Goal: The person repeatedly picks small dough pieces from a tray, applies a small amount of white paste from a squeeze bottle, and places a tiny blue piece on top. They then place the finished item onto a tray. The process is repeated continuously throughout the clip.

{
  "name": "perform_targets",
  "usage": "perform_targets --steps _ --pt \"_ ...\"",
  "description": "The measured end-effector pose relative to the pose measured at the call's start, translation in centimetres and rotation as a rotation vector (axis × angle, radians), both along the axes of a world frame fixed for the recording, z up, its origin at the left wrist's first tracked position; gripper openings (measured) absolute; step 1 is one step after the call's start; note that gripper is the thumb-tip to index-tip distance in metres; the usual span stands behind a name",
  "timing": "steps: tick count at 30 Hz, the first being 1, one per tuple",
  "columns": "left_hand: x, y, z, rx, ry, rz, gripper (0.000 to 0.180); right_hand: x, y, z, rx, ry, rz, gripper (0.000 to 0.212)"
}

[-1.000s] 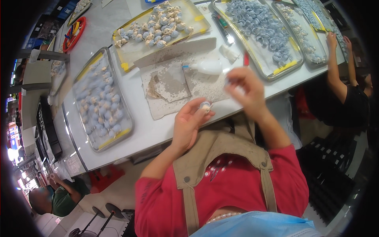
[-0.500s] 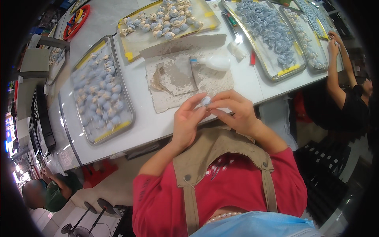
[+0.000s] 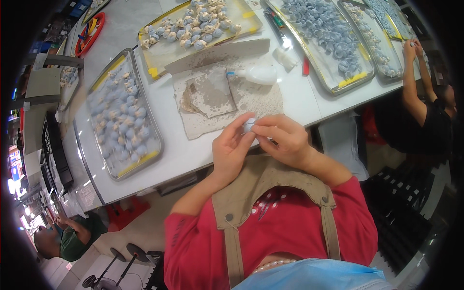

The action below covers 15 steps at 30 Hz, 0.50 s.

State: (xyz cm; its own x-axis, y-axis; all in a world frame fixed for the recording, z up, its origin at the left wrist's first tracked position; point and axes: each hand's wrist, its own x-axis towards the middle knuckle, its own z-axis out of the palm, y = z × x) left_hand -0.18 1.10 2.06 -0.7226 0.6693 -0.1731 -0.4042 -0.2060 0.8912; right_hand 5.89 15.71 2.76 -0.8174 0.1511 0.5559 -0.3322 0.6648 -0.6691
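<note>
- Left hand (image 3: pixel 231 151): fingers curled, fingertips pinching a small pale blue-white piece (image 3: pixel 249 125) from the left side.
- Right hand (image 3: pixel 284 140): fingers bent, thumb and forefinger closed on the same piece from the right.
- The piece sits between both hands, above the near edge of the white table (image 3: pixel 193 150), just beside a stained grey mat (image 3: pixel 251 99).
- A white squeeze bottle (image 3: pixel 257 74) lies on the mat.
- A metal tray (image 3: pixel 123 116) of similar blue pieces lies to the left.

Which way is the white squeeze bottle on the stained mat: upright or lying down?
Lying down. The white squeeze bottle rests on its side on the stained mat, nozzle pointing left.
</note>
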Motion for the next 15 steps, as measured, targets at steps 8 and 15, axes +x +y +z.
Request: perform_targets --steps 8,15 --pt "-0.2 0.1 0.4 -0.051 0.035 -0.008 0.031 0.6 -0.2 1.1 -0.062 -0.096 -0.05 0.025" --pt "-0.5 -0.4 -0.1 -0.135 0.14 -0.033 0.031 -0.3 2.3 0.9 -0.137 -0.119 0.172 0.025"
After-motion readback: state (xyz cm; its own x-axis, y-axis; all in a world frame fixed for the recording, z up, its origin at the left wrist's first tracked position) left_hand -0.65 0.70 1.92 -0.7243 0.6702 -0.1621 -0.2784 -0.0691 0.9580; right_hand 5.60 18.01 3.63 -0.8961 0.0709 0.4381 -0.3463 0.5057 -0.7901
